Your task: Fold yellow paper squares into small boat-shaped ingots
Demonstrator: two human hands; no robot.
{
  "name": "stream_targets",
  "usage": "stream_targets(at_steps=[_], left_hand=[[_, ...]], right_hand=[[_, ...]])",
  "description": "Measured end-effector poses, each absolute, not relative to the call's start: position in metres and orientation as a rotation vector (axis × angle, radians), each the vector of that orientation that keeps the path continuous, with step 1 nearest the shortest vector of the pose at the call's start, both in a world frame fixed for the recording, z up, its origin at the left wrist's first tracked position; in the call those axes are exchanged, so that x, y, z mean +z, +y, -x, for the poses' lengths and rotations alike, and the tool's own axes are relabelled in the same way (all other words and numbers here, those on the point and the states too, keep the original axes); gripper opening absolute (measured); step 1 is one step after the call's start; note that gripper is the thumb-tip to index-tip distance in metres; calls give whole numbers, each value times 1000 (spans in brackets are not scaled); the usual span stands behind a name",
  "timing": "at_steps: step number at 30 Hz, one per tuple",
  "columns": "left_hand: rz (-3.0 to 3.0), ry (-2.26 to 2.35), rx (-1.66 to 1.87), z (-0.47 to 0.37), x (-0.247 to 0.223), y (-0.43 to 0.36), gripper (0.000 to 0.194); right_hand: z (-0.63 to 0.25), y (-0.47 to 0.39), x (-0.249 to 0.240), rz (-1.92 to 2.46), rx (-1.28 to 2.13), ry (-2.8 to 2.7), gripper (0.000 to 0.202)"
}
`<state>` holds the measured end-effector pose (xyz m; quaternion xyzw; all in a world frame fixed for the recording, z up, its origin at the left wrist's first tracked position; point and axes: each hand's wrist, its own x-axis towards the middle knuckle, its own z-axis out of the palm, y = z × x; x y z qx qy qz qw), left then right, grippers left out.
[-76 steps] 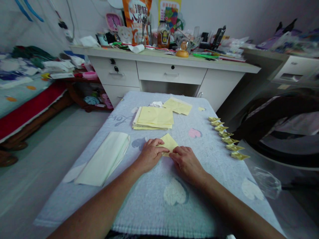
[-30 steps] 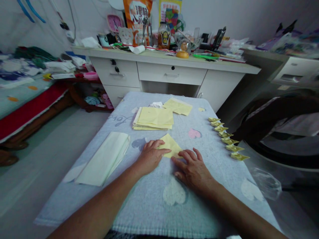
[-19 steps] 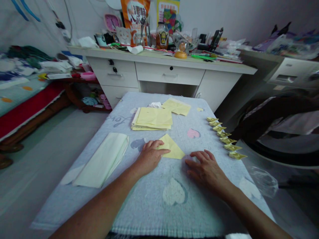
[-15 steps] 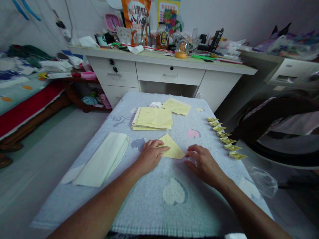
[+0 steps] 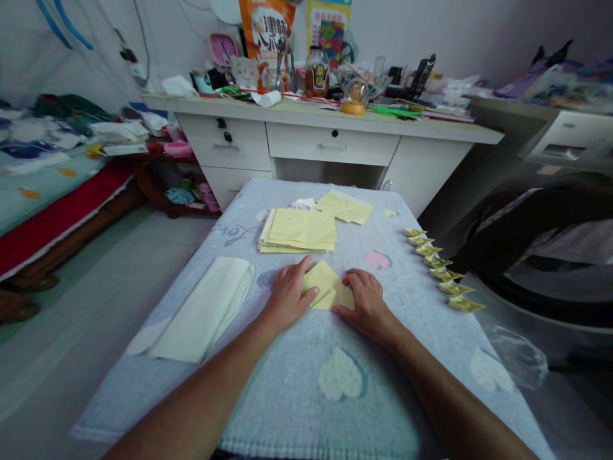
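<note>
A small folded yellow paper [image 5: 324, 278] lies on the cloth-covered table between my hands, with a flap turned over at its lower side. My left hand [image 5: 291, 289] rests on its left edge, thumb on the paper and fingers apart. At the right side, my right hand [image 5: 363, 295] pinches the paper's corner between thumb and fingers. Behind them sits a stack of yellow sheets [image 5: 301, 228], with more yellow sheets [image 5: 345, 207] to its right. Several folded yellow paper pieces [image 5: 445, 275] stand in a row along the table's right side.
A folded pale cloth or paper [image 5: 205, 310] lies on the left of the table [image 5: 268, 409]. Beyond the table is a white desk [image 5: 330, 144] with a jar [image 5: 317, 71] and clutter. A washing machine [image 5: 565, 153] stands at the right, a bed [image 5: 62, 172] at the left.
My right hand has moved left and closed on the paper's right corner. The paper now shows an extra folded flap. My left thumb has shifted lower, and the view has shifted slightly.
</note>
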<state>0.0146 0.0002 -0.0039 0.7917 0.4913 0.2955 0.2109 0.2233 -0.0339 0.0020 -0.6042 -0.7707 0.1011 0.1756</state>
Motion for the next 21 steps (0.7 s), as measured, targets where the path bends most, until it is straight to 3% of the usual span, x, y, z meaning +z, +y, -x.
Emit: stream_targets(at_steps=[5, 7, 13, 21], left_hand=[[-1922, 1286, 889, -15, 1, 1, 70], [-1790, 1224, 902, -15, 2, 0, 70], [-1377, 1004, 1095, -19, 1, -5, 76], [-1435, 917, 1115, -28, 3, -13, 86]], right_hand=[[-221, -36, 12, 1569, 447, -2085, 23], [-222, -37, 13, 1515, 535, -1999, 23], [-229, -32, 7, 1370, 718, -1509, 62], [-210, -37, 6, 1117, 1245, -1216, 85]])
